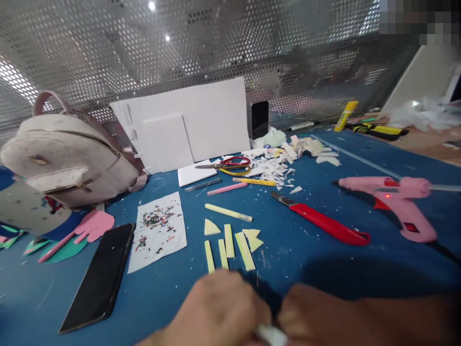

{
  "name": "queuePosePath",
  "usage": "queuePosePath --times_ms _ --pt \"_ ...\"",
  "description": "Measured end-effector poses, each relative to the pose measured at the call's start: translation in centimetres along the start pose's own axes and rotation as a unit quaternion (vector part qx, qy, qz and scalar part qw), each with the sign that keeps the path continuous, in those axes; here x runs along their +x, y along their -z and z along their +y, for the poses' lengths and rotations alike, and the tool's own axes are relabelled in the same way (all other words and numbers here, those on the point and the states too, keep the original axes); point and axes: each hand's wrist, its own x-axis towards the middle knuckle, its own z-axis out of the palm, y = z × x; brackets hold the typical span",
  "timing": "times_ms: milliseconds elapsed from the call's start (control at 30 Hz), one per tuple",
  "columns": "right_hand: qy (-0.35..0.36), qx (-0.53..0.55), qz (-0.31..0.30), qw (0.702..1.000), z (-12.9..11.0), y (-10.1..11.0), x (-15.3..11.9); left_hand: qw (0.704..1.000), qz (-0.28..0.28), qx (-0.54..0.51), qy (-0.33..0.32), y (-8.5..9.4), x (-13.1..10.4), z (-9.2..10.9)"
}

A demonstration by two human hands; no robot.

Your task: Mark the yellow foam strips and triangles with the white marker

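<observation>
Low in the head view, my left hand (219,307) is curled closed, knuckles upward. My right hand (306,312) is closed right beside it, slightly blurred. Between the two, at the bottom edge, a small white piece (272,335) shows; both hands seem to grip it, though most of it and the fingertips are hidden. Just beyond my left hand lie pale yellow foam strips (229,241), a wedge-shaped foam piece (211,227) and a notched foam piece (253,239). A yellow pen (228,212) rests behind them.
Right: red utility knife (326,222), pink glue gun (392,192) with a lit red light. Left: black phone (99,278), paper with small bits (158,230), pale backpack (72,154). Behind: pens, scissors (230,166), white scraps (270,166), white boards (216,115), upright phone (260,119).
</observation>
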Motion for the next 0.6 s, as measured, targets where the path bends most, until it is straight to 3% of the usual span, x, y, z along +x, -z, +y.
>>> queuePosePath --times_ms 33,67,100,200,300,367,600 --pt "0.008 -0.003 0.014 1.0 0.3 0.3 0.1 0.998 0.011 -0.018 0.067 1.2 0.4 -0.6" --pt "0.012 -0.006 0.044 0.999 0.6 0.7 0.2 0.989 0.072 -0.018 0.127 2.3 0.7 -1.3" --pt "0.025 -0.007 0.108 0.994 0.8 1.3 0.4 0.981 0.101 0.0 0.169 3.4 0.9 -2.2" --pt "-0.019 -0.051 0.171 0.984 1.7 3.6 0.9 0.961 0.125 0.036 0.245 5.7 0.6 -5.6" --pt "-0.084 -0.122 0.173 0.974 2.7 6.0 1.6 0.955 0.097 0.023 0.28 6.1 -0.3 -8.7" --pt "-0.124 -0.188 0.185 0.957 3.4 7.3 1.9 0.953 0.085 0.014 0.292 5.8 -0.9 -9.7" --pt "-0.2 -0.362 0.177 0.893 4.7 9.4 3.1 0.953 0.067 0.011 0.296 5.5 -0.9 -9.5"
